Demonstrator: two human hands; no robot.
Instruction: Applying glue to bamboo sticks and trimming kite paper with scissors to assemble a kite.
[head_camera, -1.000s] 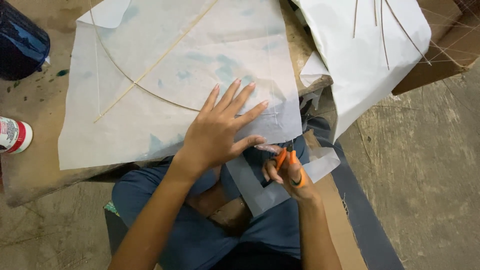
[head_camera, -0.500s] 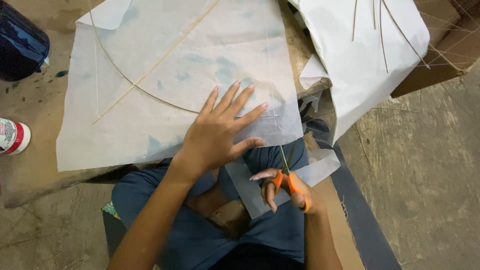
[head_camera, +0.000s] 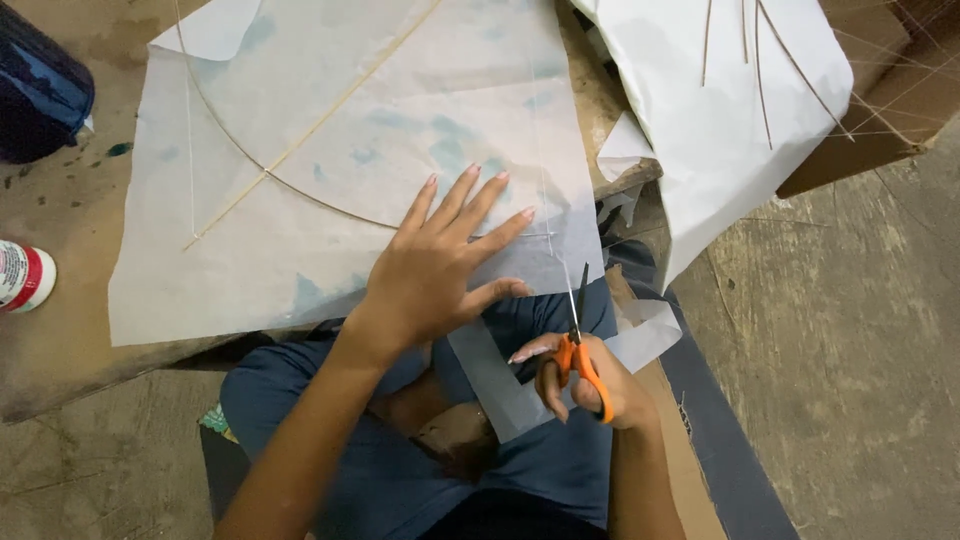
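While the left hand (head_camera: 432, 275) lies flat, fingers spread, on the thin white paper sheet (head_camera: 330, 190), the right hand (head_camera: 590, 385) grips orange scissors (head_camera: 578, 345) just right; blades point far, at the sheet's near edge.

room left of paper sheet (head_camera: 300, 200); bottle (head_camera: 22, 277) & dark bag (head_camera: 40, 95) block edge.

Bare forearms, longish pale nails, dark blue clothing, apparently trousers
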